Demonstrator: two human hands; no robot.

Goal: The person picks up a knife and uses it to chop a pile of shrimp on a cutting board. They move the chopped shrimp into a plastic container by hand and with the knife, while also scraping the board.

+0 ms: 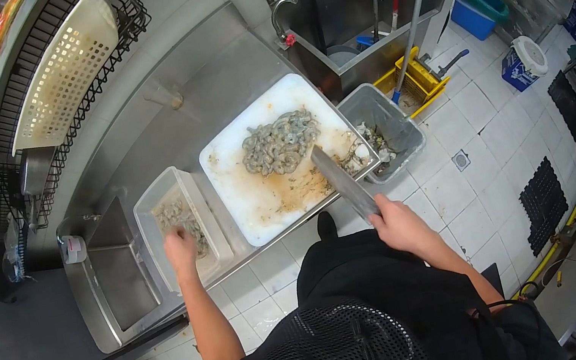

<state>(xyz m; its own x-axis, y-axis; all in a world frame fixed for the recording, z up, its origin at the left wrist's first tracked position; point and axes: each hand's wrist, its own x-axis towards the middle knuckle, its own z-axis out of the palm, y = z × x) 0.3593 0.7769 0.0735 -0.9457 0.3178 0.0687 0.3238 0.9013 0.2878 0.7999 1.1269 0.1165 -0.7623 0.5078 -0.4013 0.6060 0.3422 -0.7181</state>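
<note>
Right hand (400, 222) grips a knife (344, 181), can't tell if left hand (178, 247) holds anything, bucket label (515, 73) 2-ish o'clock's unreadable.

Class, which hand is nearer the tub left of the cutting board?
Left. The left hand is over the tub; the right hand, holding a knife, is well to its right.

L hand (179, 250) fingers unclear, knife (345, 184) handle hid by R hand (399, 223), bin (388, 110) scraps (377, 139) too sm. to ID

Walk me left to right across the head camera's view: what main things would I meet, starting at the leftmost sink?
Leftmost sink, translucent tub, white cutting board, grey bin, floor drain, blue-and-white bucket.
</note>
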